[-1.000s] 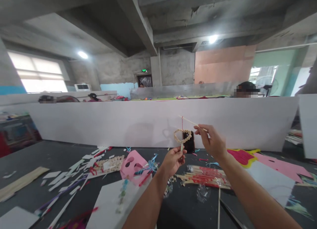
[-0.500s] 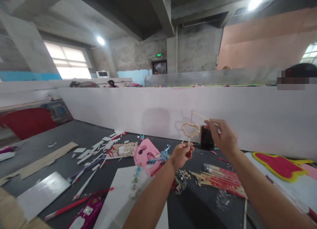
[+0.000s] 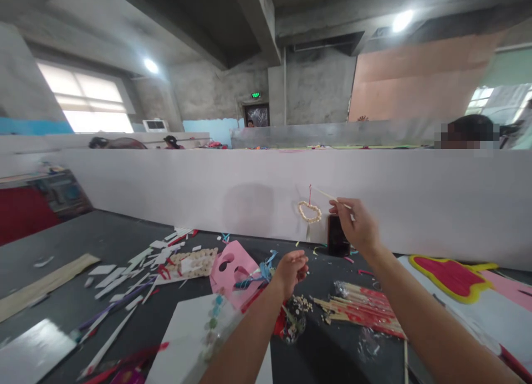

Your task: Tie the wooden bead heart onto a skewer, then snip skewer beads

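Observation:
My right hand [image 3: 357, 223] pinches a thin wooden stick [image 3: 325, 194] that points up and to the left. A short red cord [image 3: 310, 195] hangs from the tip of the stick. On it dangles a heart-shaped loop of pale beads [image 3: 312, 221], slightly tilted, with a small pale pendant [image 3: 308, 232] below. My left hand [image 3: 292, 270] is lower, apart from the loop, its fingers curled with nothing visible in them. Beneath it, loose small beads [image 3: 301, 305] and a dark, shiny bundle [image 3: 294, 327] lie on the black table.
A white partition [image 3: 187, 179] runs behind the table. A dark phone-like object [image 3: 338, 239] leans there. Bundled sticks [image 3: 361, 312] lie right, beside a red and yellow heart-like picture [image 3: 449, 278]. Pink cut-out sheet [image 3: 230, 262], white strips [image 3: 112, 278] and white paper [image 3: 174, 334] are left.
My left hand has let go of the pendant and dropped lower. The bead loop now hangs freely and has turned a little. My right hand still holds the stick. The view has shifted right.

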Available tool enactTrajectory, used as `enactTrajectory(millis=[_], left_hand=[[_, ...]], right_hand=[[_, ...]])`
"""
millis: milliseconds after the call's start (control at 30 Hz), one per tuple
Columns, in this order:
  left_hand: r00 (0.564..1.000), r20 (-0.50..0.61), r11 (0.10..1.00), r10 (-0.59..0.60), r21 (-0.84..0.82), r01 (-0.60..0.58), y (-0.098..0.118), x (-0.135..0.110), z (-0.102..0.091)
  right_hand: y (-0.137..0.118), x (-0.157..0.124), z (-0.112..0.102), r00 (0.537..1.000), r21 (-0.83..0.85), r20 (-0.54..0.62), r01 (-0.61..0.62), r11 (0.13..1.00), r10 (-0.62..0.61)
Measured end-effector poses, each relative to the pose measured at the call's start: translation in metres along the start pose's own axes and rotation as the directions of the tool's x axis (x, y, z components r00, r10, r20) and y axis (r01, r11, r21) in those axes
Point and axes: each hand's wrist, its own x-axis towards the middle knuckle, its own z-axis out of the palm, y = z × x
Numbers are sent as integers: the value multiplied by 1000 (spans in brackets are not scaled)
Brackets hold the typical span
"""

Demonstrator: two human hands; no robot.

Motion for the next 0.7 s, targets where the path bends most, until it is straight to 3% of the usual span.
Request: enactTrajectory(millis=[233, 367, 567, 700], left_hand=[[995, 90, 977, 38, 204, -56, 7, -47, -9], [986, 160, 898, 48, 426, -113, 2, -71, -20], [953, 302, 788, 15, 584, -197, -25, -80, -48], [930, 365, 721, -49, 657, -221, -32, -82, -64]], right_hand=[[11, 59, 8, 993, 100, -117, 25, 995, -14], [15, 90, 14, 987, 161, -161, 41, 986, -14], [22, 119, 24, 981, 204, -193, 29, 978, 11], [30, 127, 31, 980, 214, -192, 0, 977, 42]])
